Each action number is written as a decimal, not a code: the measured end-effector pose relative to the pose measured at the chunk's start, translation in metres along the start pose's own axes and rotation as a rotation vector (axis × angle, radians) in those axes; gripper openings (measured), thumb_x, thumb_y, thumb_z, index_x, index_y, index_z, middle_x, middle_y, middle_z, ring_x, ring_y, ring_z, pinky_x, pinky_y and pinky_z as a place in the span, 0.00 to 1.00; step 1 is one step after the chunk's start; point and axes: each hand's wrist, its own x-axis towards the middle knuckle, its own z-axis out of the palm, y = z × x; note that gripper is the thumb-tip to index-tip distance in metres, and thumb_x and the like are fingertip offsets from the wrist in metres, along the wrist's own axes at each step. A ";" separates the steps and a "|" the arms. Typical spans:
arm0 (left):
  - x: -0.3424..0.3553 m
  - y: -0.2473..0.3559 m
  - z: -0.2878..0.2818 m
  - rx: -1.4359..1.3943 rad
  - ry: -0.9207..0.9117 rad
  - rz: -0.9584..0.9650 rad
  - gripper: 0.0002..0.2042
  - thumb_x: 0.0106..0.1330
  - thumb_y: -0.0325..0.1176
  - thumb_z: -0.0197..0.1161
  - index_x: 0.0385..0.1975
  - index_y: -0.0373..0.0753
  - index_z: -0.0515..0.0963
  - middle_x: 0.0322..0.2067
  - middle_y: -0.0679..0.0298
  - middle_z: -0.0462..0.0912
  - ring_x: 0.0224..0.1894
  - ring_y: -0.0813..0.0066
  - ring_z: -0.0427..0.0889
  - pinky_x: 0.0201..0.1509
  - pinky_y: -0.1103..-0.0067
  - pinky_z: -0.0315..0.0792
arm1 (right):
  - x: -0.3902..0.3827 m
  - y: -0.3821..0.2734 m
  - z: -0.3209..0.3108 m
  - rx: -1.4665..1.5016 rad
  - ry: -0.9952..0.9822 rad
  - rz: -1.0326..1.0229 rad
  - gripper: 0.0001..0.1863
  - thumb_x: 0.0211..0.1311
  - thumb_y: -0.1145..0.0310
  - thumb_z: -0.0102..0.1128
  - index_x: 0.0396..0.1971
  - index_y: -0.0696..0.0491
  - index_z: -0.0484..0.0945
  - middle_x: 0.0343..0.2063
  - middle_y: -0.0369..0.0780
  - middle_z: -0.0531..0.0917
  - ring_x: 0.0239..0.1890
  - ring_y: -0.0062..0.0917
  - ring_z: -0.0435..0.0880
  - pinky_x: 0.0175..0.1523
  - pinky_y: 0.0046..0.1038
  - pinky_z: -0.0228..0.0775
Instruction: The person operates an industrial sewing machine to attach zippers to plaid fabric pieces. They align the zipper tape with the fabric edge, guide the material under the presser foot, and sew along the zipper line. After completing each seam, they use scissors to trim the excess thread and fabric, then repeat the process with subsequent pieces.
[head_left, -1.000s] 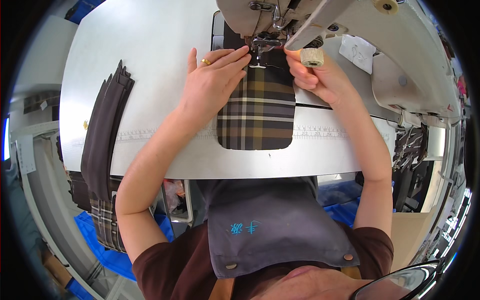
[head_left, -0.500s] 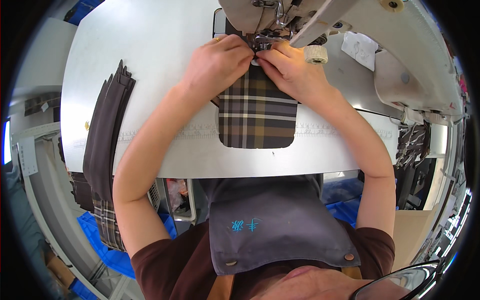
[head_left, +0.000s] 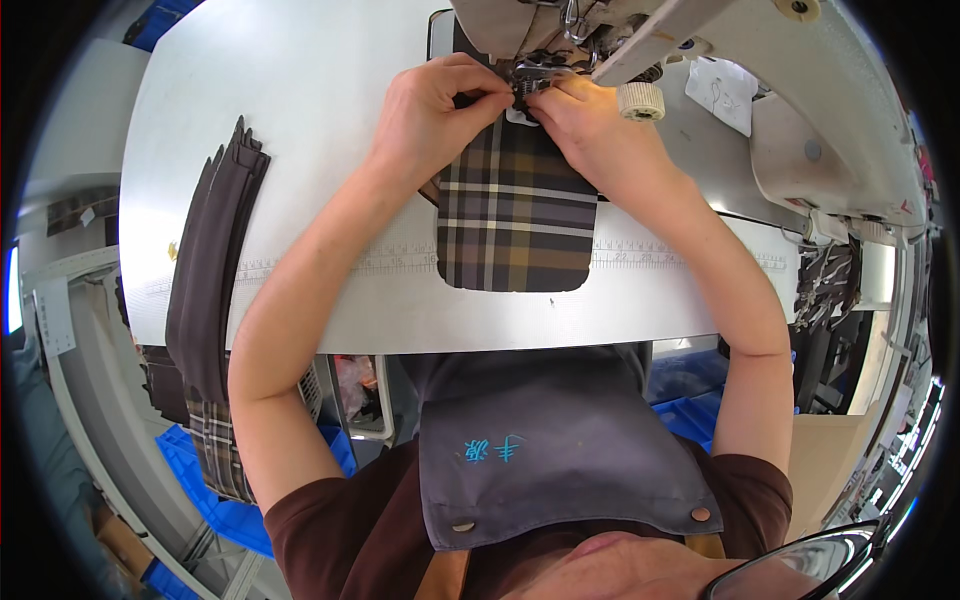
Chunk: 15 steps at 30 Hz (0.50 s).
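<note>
A plaid fabric piece [head_left: 515, 235] in brown, black and cream with rounded near corners lies flat under the sewing machine's presser foot [head_left: 535, 75]. Just left of the foot, my left hand [head_left: 435, 105] is closed in a pinch, thumb against fingers. My right hand [head_left: 605, 135] lies over the fabric's right side, its thumb and fingers drawn together close to the foot. What the fingertips of either hand grip is too small and partly hidden by the foot. Dark material shows behind my left fingers.
The machine head [head_left: 800, 110] with a white knob [head_left: 641, 101] overhangs the upper right. A stack of dark strips [head_left: 215, 260] drapes over the table's left edge above a blue bin [head_left: 215, 505]. A ruler scale [head_left: 385, 262] crosses the white table [head_left: 300, 90].
My left hand has turned and opened a gap between thumb and fingers, its tips still together by the foot. My right hand has shifted slightly right. The fabric has barely moved.
</note>
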 end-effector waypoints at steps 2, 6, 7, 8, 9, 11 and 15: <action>0.001 0.000 0.000 -0.027 -0.019 -0.008 0.05 0.54 0.27 0.64 0.28 0.35 0.82 0.28 0.64 0.82 0.28 0.71 0.80 0.34 0.80 0.73 | 0.000 -0.004 0.004 -0.024 0.057 -0.024 0.05 0.53 0.69 0.59 0.29 0.49 0.73 0.15 0.38 0.75 0.20 0.33 0.79 0.23 0.33 0.72; 0.004 0.003 -0.002 -0.025 -0.065 -0.028 0.05 0.54 0.26 0.64 0.28 0.35 0.83 0.28 0.64 0.82 0.29 0.74 0.80 0.34 0.81 0.73 | -0.001 0.006 0.011 0.203 0.019 0.118 0.04 0.51 0.68 0.59 0.27 0.51 0.75 0.15 0.36 0.74 0.19 0.28 0.76 0.24 0.27 0.70; 0.004 0.003 -0.004 -0.015 -0.071 -0.031 0.05 0.54 0.26 0.64 0.28 0.35 0.83 0.28 0.64 0.82 0.29 0.74 0.80 0.35 0.81 0.73 | 0.000 0.006 -0.001 0.389 -0.110 0.248 0.04 0.50 0.68 0.59 0.26 0.52 0.76 0.15 0.36 0.74 0.19 0.25 0.76 0.25 0.25 0.69; 0.004 0.003 -0.004 -0.005 -0.076 -0.034 0.05 0.54 0.26 0.64 0.28 0.35 0.83 0.28 0.64 0.82 0.29 0.74 0.80 0.35 0.81 0.73 | 0.002 0.007 -0.015 0.573 -0.241 0.377 0.04 0.50 0.68 0.58 0.25 0.52 0.76 0.15 0.35 0.74 0.19 0.22 0.75 0.25 0.24 0.68; 0.004 0.004 -0.005 -0.010 -0.074 -0.046 0.05 0.54 0.26 0.64 0.28 0.34 0.83 0.28 0.64 0.82 0.29 0.75 0.80 0.35 0.81 0.73 | 0.004 0.009 -0.031 0.683 -0.411 0.351 0.05 0.50 0.68 0.58 0.25 0.53 0.76 0.15 0.35 0.74 0.19 0.20 0.74 0.26 0.23 0.67; 0.002 0.005 -0.005 -0.018 -0.069 -0.068 0.05 0.54 0.27 0.64 0.29 0.34 0.83 0.28 0.64 0.82 0.29 0.75 0.80 0.35 0.81 0.73 | 0.007 0.011 -0.059 0.896 -0.754 0.289 0.05 0.50 0.68 0.57 0.23 0.54 0.77 0.15 0.35 0.75 0.20 0.16 0.72 0.27 0.21 0.65; 0.000 0.005 -0.004 -0.042 -0.054 -0.094 0.06 0.54 0.27 0.64 0.30 0.34 0.83 0.29 0.64 0.82 0.29 0.76 0.80 0.35 0.81 0.73 | -0.001 -0.007 -0.060 0.727 -0.442 0.421 0.06 0.53 0.68 0.58 0.23 0.54 0.78 0.16 0.37 0.77 0.18 0.20 0.74 0.26 0.24 0.66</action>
